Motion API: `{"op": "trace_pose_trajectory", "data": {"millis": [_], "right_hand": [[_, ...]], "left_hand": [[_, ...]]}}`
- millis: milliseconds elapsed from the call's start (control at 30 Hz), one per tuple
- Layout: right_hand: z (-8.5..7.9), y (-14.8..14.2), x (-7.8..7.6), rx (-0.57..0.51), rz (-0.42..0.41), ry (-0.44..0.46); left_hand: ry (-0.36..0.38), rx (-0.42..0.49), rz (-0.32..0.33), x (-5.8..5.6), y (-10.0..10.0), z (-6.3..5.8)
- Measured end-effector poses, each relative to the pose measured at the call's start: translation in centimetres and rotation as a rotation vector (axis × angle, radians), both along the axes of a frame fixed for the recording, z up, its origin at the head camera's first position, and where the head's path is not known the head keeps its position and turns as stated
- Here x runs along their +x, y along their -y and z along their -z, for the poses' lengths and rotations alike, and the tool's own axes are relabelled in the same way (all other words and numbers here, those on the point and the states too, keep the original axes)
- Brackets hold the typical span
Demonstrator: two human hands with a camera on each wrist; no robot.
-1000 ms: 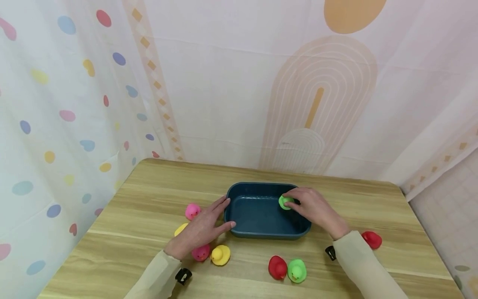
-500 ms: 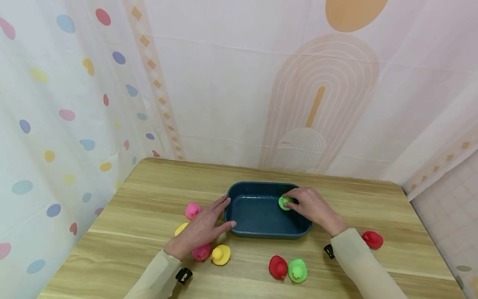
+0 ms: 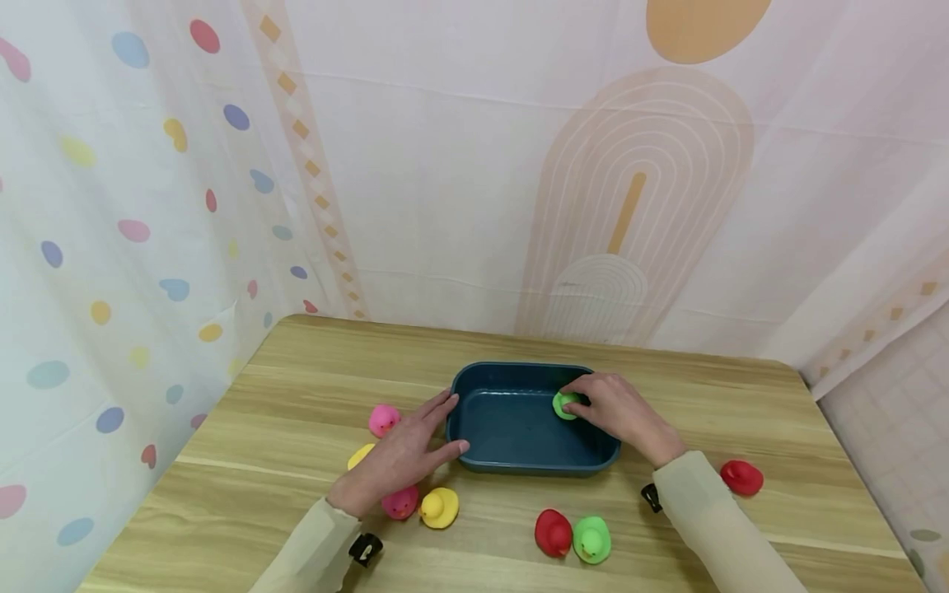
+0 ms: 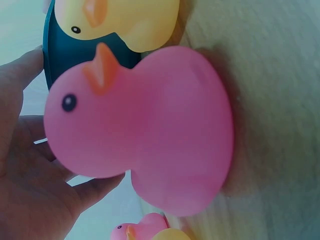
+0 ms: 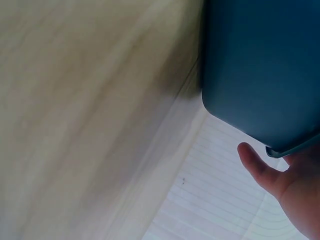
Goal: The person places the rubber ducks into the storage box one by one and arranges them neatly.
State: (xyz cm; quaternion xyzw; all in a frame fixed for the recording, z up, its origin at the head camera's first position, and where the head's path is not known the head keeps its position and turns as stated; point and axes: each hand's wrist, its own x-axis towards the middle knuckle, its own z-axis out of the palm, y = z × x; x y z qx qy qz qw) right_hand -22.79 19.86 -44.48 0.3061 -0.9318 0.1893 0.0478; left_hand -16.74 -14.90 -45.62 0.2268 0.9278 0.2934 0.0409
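Observation:
A dark blue rectangular tub point(image 3: 519, 465) sits on the wooden table. Inside it at the right, my right hand point(image 3: 619, 412) reaches over the rim and pinches a green rubber duck point(image 3: 565, 404) between thumb and fingers. My left hand point(image 3: 400, 453) lies with straight, spread fingers against the tub's left rim. Below that hand and wrist are a magenta duck point(image 3: 400, 502) and a yellow duck point(image 3: 439, 507). The magenta duck point(image 4: 170, 130) looms large in the left wrist view. In the right wrist view the tub wall point(image 5: 260, 65) hides the green duck.
A pink duck point(image 3: 384, 420) and a partly hidden yellow duck point(image 3: 360, 455) lie left of the tub. In front stand a red duck point(image 3: 553, 533) and another green duck point(image 3: 591, 539). One more red duck point(image 3: 742, 478) is beside the right sleeve. A patterned curtain point(image 3: 445, 206) hangs behind the table.
Both hands keep practically the same places. The right forearm has shifted very slightly left, while the green duck stays in the right hand's pinch inside the tub.

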Motion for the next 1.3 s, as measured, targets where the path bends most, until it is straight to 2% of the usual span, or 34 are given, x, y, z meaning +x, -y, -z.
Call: {"op": "trace_pose_trajectory", "data": {"millis": [367,667,1167,1300], "right_hand": [[-0.2,0.1,0.0,0.031,0.016,0.02],[-0.4,-0.3,0.5,0.035,0.025,-0.018],[-1.8,-2.2,3.5,-0.177,0.114,-0.02],[-2.3,-2.6,4.4,-0.234,0.133,-0.065]], "left_hand": [[0.005,0.001,0.003,0.0,-0.2,-0.1],[0.006,-0.001,0.008,-0.1,-0.2,-0.1],[-0.009,-0.001,0.01,-0.1,0.0,-0.1],[-0.007,-0.001,0.011,0.0,0.0,-0.1]]}}
